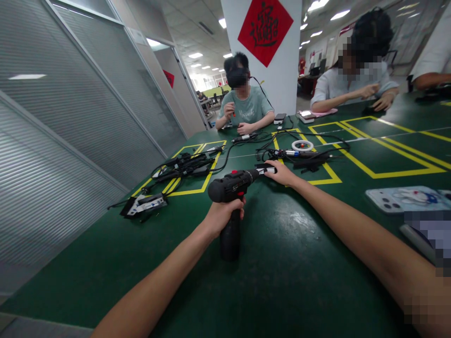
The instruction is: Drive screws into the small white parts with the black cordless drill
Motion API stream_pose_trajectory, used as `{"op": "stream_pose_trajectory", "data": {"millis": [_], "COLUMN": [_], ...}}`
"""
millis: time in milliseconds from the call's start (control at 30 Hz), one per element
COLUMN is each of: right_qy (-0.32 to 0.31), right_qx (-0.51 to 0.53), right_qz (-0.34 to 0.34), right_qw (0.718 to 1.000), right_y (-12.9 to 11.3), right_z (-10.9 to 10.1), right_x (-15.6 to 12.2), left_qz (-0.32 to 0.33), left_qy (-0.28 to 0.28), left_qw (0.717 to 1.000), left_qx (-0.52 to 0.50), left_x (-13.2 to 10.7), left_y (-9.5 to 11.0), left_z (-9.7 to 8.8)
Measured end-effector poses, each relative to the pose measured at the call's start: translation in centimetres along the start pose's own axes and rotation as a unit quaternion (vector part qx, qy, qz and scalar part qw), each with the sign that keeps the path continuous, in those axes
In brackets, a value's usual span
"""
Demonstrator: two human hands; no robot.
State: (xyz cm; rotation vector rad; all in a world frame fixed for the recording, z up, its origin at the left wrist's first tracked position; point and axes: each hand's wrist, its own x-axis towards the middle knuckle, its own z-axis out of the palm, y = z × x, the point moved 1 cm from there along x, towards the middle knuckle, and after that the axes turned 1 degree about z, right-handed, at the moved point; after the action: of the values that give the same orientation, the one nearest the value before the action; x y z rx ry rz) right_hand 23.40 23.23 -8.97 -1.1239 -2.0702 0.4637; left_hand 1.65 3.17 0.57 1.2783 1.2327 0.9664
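Observation:
My left hand [225, 217] is wrapped round the handle of a black cordless drill [230, 188] with red accents. The drill stands upright over the green table, its chuck facing away to the right. At its front end, my right hand [281, 173] has its fingers closed on a small black piece with a whitish face [265, 168]. That piece meets the drill's tip or lies right beside it; I cannot tell which. Just beyond my right hand are a white tape roll [302, 146] and a pen-like tool with a blue band [293, 153].
Black cables [190, 164] are heaped at the left, near a black-and-white packet [144, 205]. A phone in a patterned case [405, 199] lies at the right. Yellow tape [408, 172] marks boxes on the green table [292, 263]. Several people sit across and to the right.

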Motion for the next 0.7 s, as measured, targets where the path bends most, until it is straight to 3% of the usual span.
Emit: {"op": "stream_pose_trajectory", "data": {"millis": [700], "right_qy": [-0.017], "right_qx": [0.018], "right_qz": [0.016], "right_qw": [1.0], "right_y": [-0.12], "right_z": [-0.16], "right_x": [-0.05], "left_qz": [-0.002], "left_qy": [0.008], "left_qw": [1.0], "left_qx": [0.001], "left_x": [0.02], "left_y": [0.02], "left_z": [0.14]}}
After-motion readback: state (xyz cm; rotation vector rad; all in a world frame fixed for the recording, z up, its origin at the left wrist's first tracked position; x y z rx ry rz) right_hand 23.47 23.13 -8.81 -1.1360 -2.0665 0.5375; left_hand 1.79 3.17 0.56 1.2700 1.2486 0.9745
